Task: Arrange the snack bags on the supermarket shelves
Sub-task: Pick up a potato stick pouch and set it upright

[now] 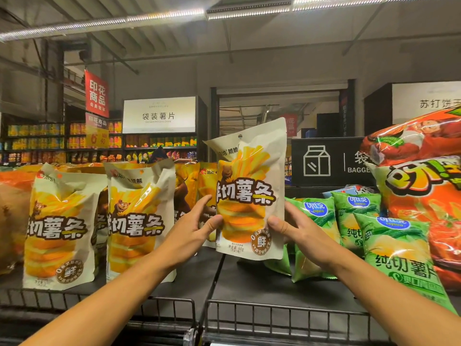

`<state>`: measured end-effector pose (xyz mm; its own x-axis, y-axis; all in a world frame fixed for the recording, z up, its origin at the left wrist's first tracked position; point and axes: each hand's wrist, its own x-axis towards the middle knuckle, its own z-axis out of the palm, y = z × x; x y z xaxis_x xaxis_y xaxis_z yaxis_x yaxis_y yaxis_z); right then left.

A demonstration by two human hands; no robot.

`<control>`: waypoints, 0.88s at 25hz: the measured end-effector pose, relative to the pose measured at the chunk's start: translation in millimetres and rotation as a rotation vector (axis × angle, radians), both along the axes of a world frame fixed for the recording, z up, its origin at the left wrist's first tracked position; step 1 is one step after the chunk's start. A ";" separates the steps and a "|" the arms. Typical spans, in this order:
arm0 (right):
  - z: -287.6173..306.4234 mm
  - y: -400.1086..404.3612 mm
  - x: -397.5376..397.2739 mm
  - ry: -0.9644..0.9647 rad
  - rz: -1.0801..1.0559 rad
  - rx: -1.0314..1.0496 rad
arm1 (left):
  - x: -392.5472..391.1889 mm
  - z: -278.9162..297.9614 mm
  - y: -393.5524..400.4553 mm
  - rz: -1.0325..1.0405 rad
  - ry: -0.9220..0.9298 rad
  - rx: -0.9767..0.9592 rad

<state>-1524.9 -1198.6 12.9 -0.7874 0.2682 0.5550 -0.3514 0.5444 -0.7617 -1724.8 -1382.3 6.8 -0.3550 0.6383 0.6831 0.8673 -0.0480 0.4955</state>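
We've got the cream-and-yellow foil fries bag (250, 196) upright above the dark shelf (249, 283), left hand (197, 229) and right hand (295, 232) pinching its sides; next we'd seat it beside its standing matching bags (139, 221).

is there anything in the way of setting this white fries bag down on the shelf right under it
Nothing visible blocks it. The white fries bag, held upright between the left hand and right hand, hangs over a bare patch of dark shelf. Green chip bags crowd its right side.
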 end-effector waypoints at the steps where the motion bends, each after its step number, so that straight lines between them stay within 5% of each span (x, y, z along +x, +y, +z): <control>1: -0.4 0.9 -1.5 0.009 -0.014 -0.004 | 0.1 0.5 0.2 0.033 0.003 0.011; 10: -0.2 8.0 -6.5 0.175 -0.218 0.073 | 16.4 -0.1 -0.4 -0.083 0.317 -0.021; 22: -1.8 1.8 -4.6 0.048 -0.111 0.340 | 6.8 -2.5 -1.1 -0.168 -0.078 -0.044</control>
